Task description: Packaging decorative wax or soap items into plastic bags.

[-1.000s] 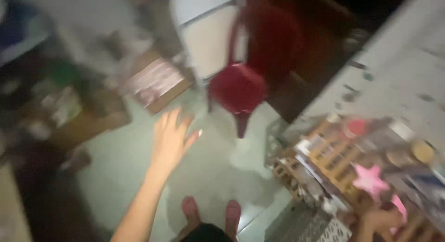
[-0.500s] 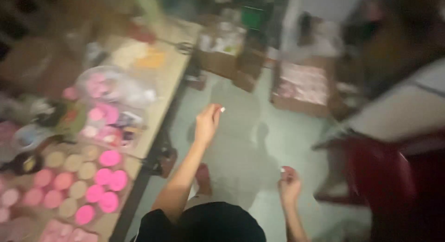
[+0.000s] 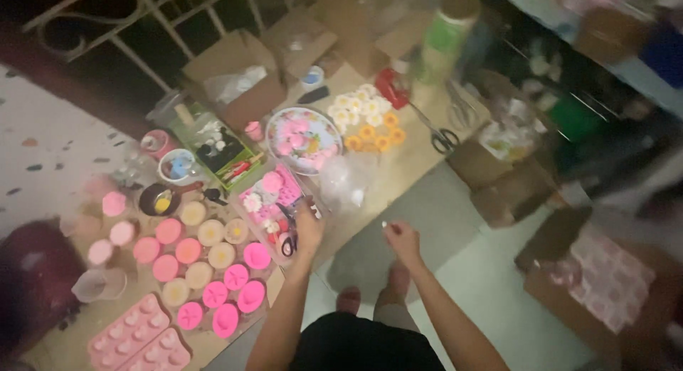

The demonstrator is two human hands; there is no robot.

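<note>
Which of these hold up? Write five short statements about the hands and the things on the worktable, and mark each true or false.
1. The left hand is at the table edge beside small black-handled scissors. True.
2. The right hand rests on the round plate. False: it hangs over the floor, off the table, its fingers pinched on something small and pale that is too small to make out.
3. Pink and cream round pieces lie in rows on the table. True.
4. A large pair of scissors lies near the yellow and white flower shapes. True.
5. The pink moulds at the near corner are stacked on a red chair. False: they lie flat on the table.
</note>
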